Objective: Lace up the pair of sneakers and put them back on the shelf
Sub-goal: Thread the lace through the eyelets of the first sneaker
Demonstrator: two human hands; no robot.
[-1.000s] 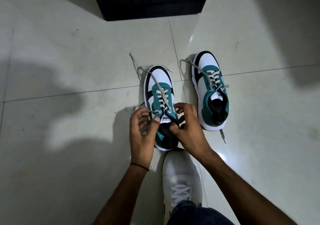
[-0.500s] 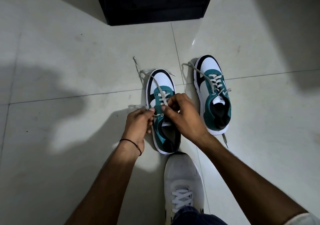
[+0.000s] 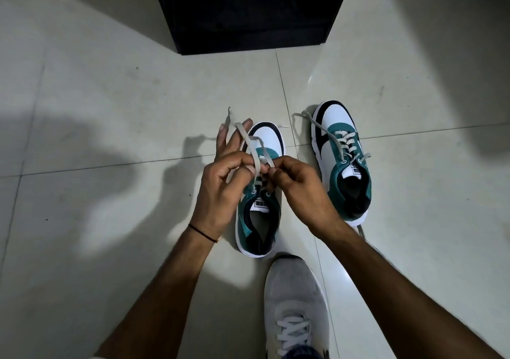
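Sneakers, white, teal and black, standing upright on pale floor tiles, side by side but apart. Near sneaker: toe away from the wearer of the camera, heel toward the bottom of the view, long axis nearly straight up the frame, tilted slightly right at the toe. Far sneaker: to the right, toe likewise pointing away and angled a little left, laced up to the top eyelets, one lace end trailing off the toe to the left. Left hand: thumb and forefinger pinched on the grey lace above the near sneaker's teal eyelet panel, remaining fingers spread over the toe, a lace strand draped across them. Right hand: curled closed, fingertips pinching the same lace close beside the left thumb. Black shelf unit: beyond both toes, bottom edge well apart from them, with bare tile between. Grey shoe: worn on the foot, its toe just behind the near sneaker's heel. Open floor wide to the left and to the right of the pair.
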